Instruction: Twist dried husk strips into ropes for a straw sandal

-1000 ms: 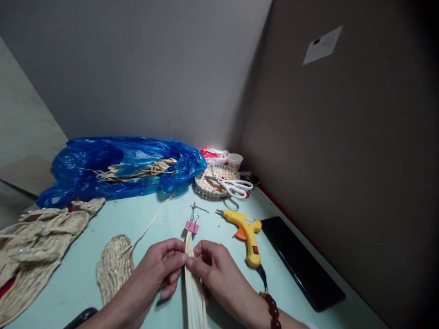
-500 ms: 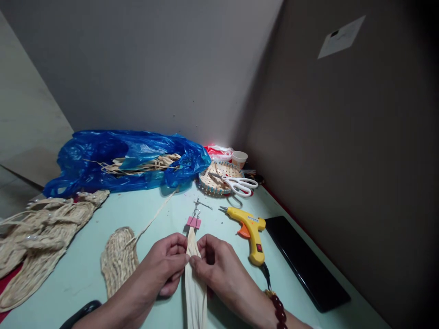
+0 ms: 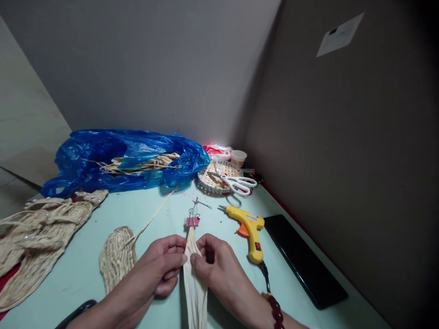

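A bundle of pale, flat fibre strips (image 3: 195, 297) runs from the bottom edge up to a pink binder clip (image 3: 192, 221), which grips its narrow far end. My left hand (image 3: 166, 265) pinches the bundle's left edge just below the clip, thumb against the fingers. Opposite it, my right hand (image 3: 217, 262) pinches the right edge between thumb and curled fingers. Between the two hands the strips are spread slightly apart. Wire hooks (image 3: 199, 202) stand beyond the clip. Left of my left hand lies a woven sole-shaped piece (image 3: 118, 256) with a loose strand trailing from it.
A yellow glue gun (image 3: 252, 228) and a black flat slab (image 3: 303, 260) lie to the right. White-handled scissors (image 3: 240, 184) rest on a woven basket (image 3: 211, 182) near a paper cup (image 3: 238, 157). Behind is a blue plastic bag (image 3: 137, 137) of strips; woven slippers (image 3: 44, 246) sit left.
The strips between my hands are spread a little wider, and the clip has turned slightly. Both hands keep their pinch; the whole view has shifted a little.
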Tool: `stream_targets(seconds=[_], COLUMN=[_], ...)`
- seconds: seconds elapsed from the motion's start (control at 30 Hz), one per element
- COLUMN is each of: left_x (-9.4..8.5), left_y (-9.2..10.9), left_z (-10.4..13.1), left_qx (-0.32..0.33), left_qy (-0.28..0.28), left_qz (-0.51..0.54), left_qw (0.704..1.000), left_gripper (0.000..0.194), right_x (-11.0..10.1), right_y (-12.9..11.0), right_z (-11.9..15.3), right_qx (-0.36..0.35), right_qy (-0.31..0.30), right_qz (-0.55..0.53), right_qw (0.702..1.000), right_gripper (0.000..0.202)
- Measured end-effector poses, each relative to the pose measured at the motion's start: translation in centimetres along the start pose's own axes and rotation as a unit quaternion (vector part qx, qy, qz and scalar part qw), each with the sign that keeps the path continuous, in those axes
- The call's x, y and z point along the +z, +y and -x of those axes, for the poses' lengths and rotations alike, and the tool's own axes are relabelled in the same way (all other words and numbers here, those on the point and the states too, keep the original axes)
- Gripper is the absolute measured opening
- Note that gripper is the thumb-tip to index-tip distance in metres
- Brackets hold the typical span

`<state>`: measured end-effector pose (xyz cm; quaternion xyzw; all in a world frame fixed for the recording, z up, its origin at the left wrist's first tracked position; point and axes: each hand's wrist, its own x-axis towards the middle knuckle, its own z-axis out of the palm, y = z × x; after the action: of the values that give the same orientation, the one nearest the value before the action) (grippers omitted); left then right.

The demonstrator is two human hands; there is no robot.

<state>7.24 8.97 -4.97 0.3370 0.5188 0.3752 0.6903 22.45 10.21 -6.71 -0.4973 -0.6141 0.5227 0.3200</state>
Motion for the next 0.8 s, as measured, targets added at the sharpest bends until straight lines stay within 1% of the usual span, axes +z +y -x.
stream_targets(seconds=[0.1,0.27,0.43,0.53,0.67,0.8], left_x=[0.22,0.23,0.04,0.05,0.09,0.19], left_y=[-0.21,-0.14,0.14,0.11,-0.01,-0.01], left_z=[-0.06,-0.20,-0.26,-0.12,-0.06,-0.23], left_qx=[0.004,0.031,0.018,0.018,0.023,0.028], left_qy=[0.001,-0.002,-0.020,-0.012,0.000,0.001], left_qz=[-0.005,-0.035,-0.096,-0.092,-0.099,-0.094], left_qw=[1.000,0.999,0.995,0.996,0.995,0.995], left_gripper=[0.013,0.018,0.017,0.015,0.013,0.018], right_x=[0.03,-0.32,-0.10,0.04,-0.15,-0.20], right_y=[-0.03,-0.11,-0.32,-0.30,-0.09,0.23], right_z=[0.29,0.60,0.55,0.64,0.87,0.82], right_qx=[-0.018,-0.016,-0.007,-0.019,-0.042,-0.041], right_qy=[-0.006,-0.020,-0.003,0.002,-0.012,-0.014], right_qz=[0.010,-0.005,0.011,0.026,0.029,0.036], right_qw=[1.000,1.000,1.000,0.999,0.999,0.998], right_gripper=[0.009,0.007,0.008,0.008,0.007,0.010])
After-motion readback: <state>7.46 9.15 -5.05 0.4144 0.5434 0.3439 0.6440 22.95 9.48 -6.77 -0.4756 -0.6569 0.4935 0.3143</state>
